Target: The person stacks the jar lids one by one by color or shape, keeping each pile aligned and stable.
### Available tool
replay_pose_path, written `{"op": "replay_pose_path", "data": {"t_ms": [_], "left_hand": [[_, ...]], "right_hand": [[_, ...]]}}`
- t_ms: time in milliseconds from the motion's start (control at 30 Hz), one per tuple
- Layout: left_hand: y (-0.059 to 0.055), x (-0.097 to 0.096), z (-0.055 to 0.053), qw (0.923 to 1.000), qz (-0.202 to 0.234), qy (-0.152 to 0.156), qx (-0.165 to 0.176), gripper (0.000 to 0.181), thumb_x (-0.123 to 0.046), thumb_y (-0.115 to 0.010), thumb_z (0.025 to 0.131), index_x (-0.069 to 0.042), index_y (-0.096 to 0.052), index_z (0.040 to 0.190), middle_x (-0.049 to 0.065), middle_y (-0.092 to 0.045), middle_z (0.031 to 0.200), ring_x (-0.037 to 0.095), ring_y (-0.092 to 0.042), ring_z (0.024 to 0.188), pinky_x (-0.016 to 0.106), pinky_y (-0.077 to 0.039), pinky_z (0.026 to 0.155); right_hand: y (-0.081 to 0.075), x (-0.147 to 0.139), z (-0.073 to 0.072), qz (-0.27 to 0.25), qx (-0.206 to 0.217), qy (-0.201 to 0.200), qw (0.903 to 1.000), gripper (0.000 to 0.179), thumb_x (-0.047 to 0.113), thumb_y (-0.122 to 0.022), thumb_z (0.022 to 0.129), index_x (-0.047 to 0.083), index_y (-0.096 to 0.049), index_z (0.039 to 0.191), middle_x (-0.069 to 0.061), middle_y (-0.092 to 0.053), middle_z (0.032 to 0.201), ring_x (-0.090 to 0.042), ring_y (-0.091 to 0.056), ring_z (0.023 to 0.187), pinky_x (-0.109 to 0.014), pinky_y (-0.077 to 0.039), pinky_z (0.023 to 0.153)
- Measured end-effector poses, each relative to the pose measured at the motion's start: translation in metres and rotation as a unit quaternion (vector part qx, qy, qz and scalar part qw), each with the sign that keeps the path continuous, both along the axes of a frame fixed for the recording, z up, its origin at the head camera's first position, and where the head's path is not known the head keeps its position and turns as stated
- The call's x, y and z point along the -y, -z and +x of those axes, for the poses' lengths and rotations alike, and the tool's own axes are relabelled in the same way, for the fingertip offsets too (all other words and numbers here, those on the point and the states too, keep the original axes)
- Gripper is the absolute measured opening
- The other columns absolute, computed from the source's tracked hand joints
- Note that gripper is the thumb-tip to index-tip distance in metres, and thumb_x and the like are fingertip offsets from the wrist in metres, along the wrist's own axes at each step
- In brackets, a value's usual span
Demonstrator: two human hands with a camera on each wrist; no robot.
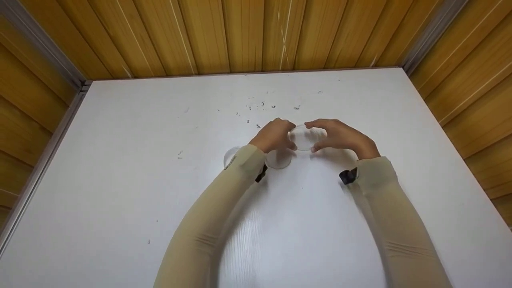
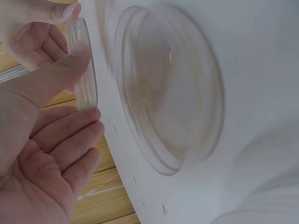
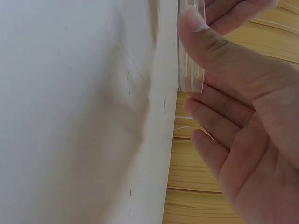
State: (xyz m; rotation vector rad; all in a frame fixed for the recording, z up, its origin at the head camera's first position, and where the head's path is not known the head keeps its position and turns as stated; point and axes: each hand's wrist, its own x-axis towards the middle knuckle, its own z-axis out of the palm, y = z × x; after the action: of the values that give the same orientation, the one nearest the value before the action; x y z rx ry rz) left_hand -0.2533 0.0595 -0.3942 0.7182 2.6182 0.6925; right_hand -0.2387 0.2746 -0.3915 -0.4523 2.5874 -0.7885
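A clear round petri dish (image 1: 304, 139) is between my two hands in the head view. My left hand (image 1: 275, 135) holds its left rim, thumb on the near side and fingertips on the far side. My right hand (image 1: 343, 138) grips the opposite rim the same way. Edge-on in the left wrist view, the held dish (image 2: 85, 93) shows a low, flat wall. A second petri dish (image 1: 279, 161) lies on the table just below my left hand; it looms large in the left wrist view. A third clear dish (image 1: 229, 157) sits partly hidden behind the left sleeve.
All of this is on a white table (image 1: 120, 160) with small dark marks (image 1: 263, 105) towards its far side. Wood-patterned panels (image 1: 240, 36) rise behind the far edge and at both sides. A black wrist camera (image 1: 349, 176) sticks out below the right hand.
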Motion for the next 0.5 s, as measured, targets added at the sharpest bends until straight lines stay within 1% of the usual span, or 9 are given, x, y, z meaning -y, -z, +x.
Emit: {"op": "replay_pose_path", "data": {"t_ms": [100,233,367,500], "left_hand": [[0.001,0.005,0.001,1.0,0.007,0.001,-0.001,0.054,-0.019,-0.081,0.077,-0.007,-0.062,0.127,0.006,-0.066,0.121,0.02,-0.06,0.109,0.034,-0.047,0.097],[0.0,0.011,0.002,0.9999,0.013,0.004,0.005,0.051,-0.019,-0.08,0.077,-0.006,-0.064,0.124,0.007,-0.067,0.119,0.019,-0.06,0.106,0.034,-0.048,0.096],[-0.001,0.018,0.005,0.9998,0.017,0.004,0.003,0.05,-0.019,-0.08,0.077,-0.006,-0.065,0.123,0.007,-0.068,0.117,0.02,-0.057,0.106,0.035,-0.047,0.096],[0.0,0.024,0.006,0.9999,0.012,0.001,-0.008,0.056,-0.021,-0.081,0.077,-0.006,-0.062,0.128,0.008,-0.066,0.123,0.022,-0.056,0.114,0.036,-0.045,0.1]], "right_hand": [[0.001,0.004,0.0,0.003,-0.005,-0.008,0.9999,0.077,0.027,-0.08,0.079,0.015,-0.043,0.146,-0.005,-0.042,0.151,-0.029,-0.029,0.143,-0.053,-0.026,0.115],[0.002,0.008,0.0,-0.006,-0.016,-0.019,0.9997,0.077,0.028,-0.081,0.077,0.014,-0.045,0.144,-0.005,-0.044,0.149,-0.029,-0.031,0.142,-0.051,-0.027,0.114],[0.001,0.012,0.001,-0.015,-0.031,-0.034,0.9988,0.076,0.024,-0.081,0.076,0.012,-0.047,0.143,-0.006,-0.048,0.146,-0.028,-0.035,0.14,-0.05,-0.029,0.114],[0.0,0.018,0.001,-0.016,-0.034,-0.043,0.9984,0.076,0.024,-0.082,0.076,0.012,-0.047,0.142,-0.006,-0.048,0.146,-0.028,-0.036,0.139,-0.05,-0.03,0.113]]}}
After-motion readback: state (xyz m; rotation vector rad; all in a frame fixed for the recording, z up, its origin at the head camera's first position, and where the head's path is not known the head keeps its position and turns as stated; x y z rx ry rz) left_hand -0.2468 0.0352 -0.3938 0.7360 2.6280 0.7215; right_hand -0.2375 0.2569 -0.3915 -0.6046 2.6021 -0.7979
